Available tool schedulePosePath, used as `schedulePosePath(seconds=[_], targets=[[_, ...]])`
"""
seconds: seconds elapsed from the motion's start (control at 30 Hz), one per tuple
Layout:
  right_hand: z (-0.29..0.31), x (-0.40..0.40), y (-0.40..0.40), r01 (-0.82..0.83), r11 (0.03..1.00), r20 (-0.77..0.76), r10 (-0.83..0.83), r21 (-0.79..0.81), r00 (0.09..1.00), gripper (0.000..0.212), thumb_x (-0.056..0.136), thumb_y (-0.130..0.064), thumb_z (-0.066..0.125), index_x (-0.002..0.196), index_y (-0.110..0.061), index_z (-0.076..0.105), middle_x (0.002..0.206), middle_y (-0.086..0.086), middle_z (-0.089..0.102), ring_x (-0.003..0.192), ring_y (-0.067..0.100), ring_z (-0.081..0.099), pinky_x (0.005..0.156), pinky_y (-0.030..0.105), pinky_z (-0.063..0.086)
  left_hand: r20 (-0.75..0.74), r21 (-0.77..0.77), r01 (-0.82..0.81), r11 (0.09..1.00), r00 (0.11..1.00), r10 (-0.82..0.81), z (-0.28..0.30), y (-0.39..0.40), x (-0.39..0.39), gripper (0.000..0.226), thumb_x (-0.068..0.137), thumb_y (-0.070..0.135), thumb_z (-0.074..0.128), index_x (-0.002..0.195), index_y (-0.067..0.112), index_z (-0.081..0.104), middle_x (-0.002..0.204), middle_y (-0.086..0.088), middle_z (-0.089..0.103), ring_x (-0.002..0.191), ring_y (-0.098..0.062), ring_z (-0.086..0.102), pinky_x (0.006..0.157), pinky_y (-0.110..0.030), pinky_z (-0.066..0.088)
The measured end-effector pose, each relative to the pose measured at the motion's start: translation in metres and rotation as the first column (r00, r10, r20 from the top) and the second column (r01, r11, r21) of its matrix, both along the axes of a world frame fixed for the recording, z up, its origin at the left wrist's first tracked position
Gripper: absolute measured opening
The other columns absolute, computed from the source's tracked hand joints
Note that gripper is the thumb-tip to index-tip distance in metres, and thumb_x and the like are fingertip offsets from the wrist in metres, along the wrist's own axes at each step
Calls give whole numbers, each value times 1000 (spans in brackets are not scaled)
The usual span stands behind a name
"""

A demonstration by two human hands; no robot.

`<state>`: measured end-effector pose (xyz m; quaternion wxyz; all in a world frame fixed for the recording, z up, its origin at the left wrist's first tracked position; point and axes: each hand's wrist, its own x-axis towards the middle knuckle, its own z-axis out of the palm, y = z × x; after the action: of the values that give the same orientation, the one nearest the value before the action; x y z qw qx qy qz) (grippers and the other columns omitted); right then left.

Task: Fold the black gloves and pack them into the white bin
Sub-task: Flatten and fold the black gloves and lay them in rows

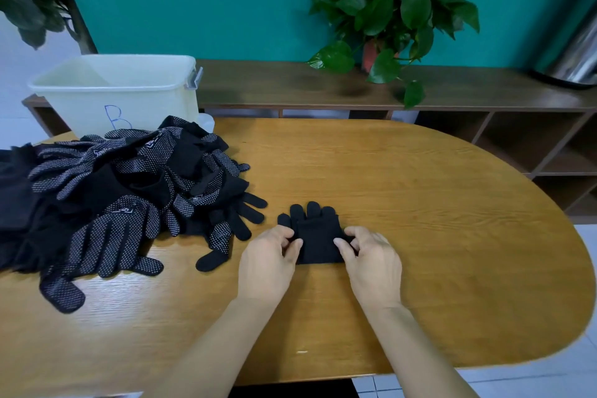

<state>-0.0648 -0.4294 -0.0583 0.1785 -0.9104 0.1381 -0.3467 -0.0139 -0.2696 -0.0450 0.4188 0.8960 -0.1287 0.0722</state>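
A folded black glove (317,236) lies on the wooden table (420,220) in front of me, its fingertips pointing away. My left hand (269,263) pinches its left edge and my right hand (371,260) pinches its right edge. A heap of black gloves with white grip dots (129,191) spreads over the table's left side. The white bin (119,90), marked with a blue letter B, stands behind the heap at the back left; its inside shows no gloves from here.
A low wooden shelf unit (452,90) runs behind the table and carries a potted green plant (394,10). A metal container (578,55) stands at the far right of it. The table's curved right edge drops to a tiled floor.
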Motion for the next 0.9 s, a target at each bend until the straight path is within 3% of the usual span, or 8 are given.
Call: schedulePosePath(seconds=[0.13, 0.27, 0.37, 0.43, 0.53, 0.6, 0.83, 0.9], targets=[[-2, 3, -3, -7, 999, 17, 7, -48, 1000, 25, 67, -19, 88, 83, -10, 70, 58, -5, 57, 55, 17, 58, 46, 22, 39, 33, 67, 6, 998, 999, -8, 1, -1, 2, 22, 92, 30, 66, 108, 16, 67, 87, 5, 64, 80, -11, 60, 77, -31, 53], [5, -7, -5, -65, 998, 34, 65, -6, 997, 20, 81, -22, 77, 93, -7, 71, 75, 0, 66, 72, 19, 63, 60, 34, 56, 75, 69, 33, 997, 996, -38, 3, 6, 1, 27, 91, 32, 67, 113, 16, 66, 92, 7, 57, 83, -10, 57, 78, -29, 52], [12, -20, -5, -166, 973, 15, 170, -160, 985, 32, 93, -29, 54, 106, -6, 70, 94, 3, 69, 85, 19, 63, 73, 33, 56, 284, 177, 133, 975, 942, -180, 0, 14, -7, 35, 88, 26, 70, 119, 10, 66, 103, 0, 63, 93, -17, 61, 82, -36, 55], [14, -26, -4, -266, 925, -79, 254, -270, 964, 38, 94, -30, 48, 116, -5, 67, 108, 6, 68, 98, 21, 64, 83, 36, 56, 370, 314, 215, 925, 869, -328, -4, 17, -15, 46, 89, 29, 67, 129, 8, 60, 119, -4, 63, 109, -20, 58, 90, -39, 54], [10, -30, -3, -411, 829, -305, 308, -379, 901, 53, 97, -37, 39, 137, -5, 52, 142, 10, 52, 133, 23, 48, 112, 36, 33, 315, 542, 287, 790, 802, -508, -14, 22, -22, 60, 99, 44, 42, 147, 9, 39, 152, -3, 41, 142, -18, 34, 115, -30, 29], [6, -33, -3, -465, 788, -416, 295, -403, 860, 58, 101, -43, 32, 146, -7, 41, 154, 8, 36, 144, 18, 30, 115, 33, 19, 270, 647, 279, 710, 787, -554, -18, 27, -23, 62, 102, 48, 32, 150, 7, 34, 156, -6, 32, 146, -18, 26, 116, -31, 18], [9, -18, -13, -501, 821, -579, 275, -274, 768, 61, 105, -51, 20, 147, -12, 40, 155, 4, 35, 143, 13, 30, 111, 30, 21, 199, 723, 298, 623, 774, -602, -17, 21, -2, 62, 105, 50, 23, 147, 8, 39, 154, -7, 37, 144, -18, 31, 110, -32, 23], [14, -2, -19, -508, 842, -631, 299, -178, 716, 65, 104, -55, 12, 151, -13, 31, 159, 2, 25, 147, 12, 19, 114, 27, 12, 153, 731, 311, 607, 793, -590, -15, 12, 15, 62, 106, 51, 22, 146, 9, 41, 153, -6, 40, 143, -17, 33, 111, -31, 24]])
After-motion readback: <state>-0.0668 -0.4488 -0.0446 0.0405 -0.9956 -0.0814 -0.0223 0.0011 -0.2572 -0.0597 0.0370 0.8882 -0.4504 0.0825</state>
